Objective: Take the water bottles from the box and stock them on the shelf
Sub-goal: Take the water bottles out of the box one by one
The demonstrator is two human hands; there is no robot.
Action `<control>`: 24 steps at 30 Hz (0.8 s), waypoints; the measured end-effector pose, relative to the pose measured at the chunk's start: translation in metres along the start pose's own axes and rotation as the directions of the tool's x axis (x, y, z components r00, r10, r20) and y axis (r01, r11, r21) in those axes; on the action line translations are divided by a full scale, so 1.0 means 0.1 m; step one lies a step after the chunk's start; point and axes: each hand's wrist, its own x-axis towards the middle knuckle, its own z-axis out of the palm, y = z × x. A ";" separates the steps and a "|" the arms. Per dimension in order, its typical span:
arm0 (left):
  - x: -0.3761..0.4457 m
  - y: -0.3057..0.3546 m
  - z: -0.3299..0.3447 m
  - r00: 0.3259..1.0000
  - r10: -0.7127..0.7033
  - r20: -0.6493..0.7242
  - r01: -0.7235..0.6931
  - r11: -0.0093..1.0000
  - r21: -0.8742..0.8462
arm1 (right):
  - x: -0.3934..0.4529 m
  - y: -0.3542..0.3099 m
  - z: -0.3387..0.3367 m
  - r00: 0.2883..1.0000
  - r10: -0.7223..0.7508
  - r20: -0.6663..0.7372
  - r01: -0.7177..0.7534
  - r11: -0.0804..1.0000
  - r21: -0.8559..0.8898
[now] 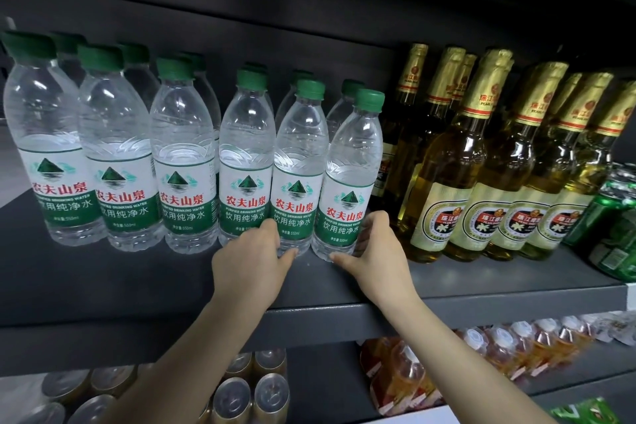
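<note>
Both forearms rise from the lower frame. My left hand point(253, 253) grasps the fifth water bottle point(298, 175) at its base; my right hand point(373, 248) curls around the sixth water bottle point(349, 189). Both bottles stand at centre on the dark grey shelf point(137, 279). Beer bottles point(457, 162) fill the right; cans point(241, 392) lie below.

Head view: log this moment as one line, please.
stage: stocking | left hand: grips fifth front water bottle | right hand: grips sixth front water bottle | both upright on shelf
</note>
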 end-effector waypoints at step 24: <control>-0.22 0.11 -0.17 0.990 0.131 0.058 -0.132 0.991 0.014 | -0.12 -0.10 -0.19 0.994 -0.086 0.071 0.098 0.979 -0.180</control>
